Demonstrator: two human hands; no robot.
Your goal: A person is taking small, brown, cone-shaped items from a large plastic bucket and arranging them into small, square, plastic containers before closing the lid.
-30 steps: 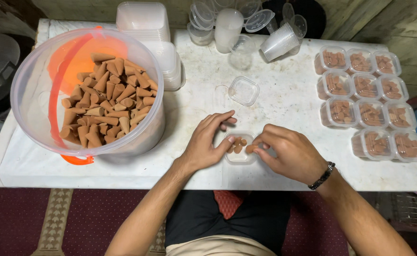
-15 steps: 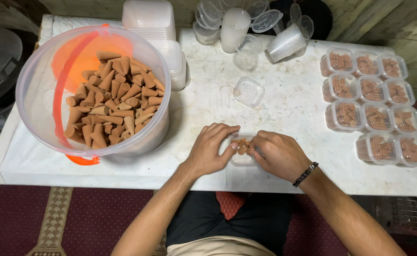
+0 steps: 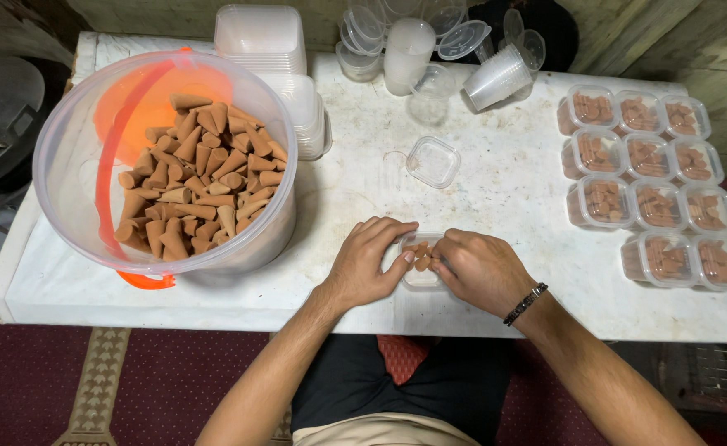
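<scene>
Both hands have drawn closer together over the small clear tub (image 3: 420, 266) at the table's (image 3: 512, 190) six o'clock edge; the left hand (image 3: 369, 264) curls against its side, the right hand (image 3: 477, 269) pinches brown cones (image 3: 420, 252) inside it, and the big bucket (image 3: 165, 161) sits at ten o'clock

White stained table (image 3: 512, 190) filling mid-frame; dark red patterned carpet (image 3: 132, 388) showing along bottom, greenish wall (image 3: 628, 41) running across top.

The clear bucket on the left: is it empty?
No, the clear bucket holds a heap of brown cones against its orange handle.
</scene>
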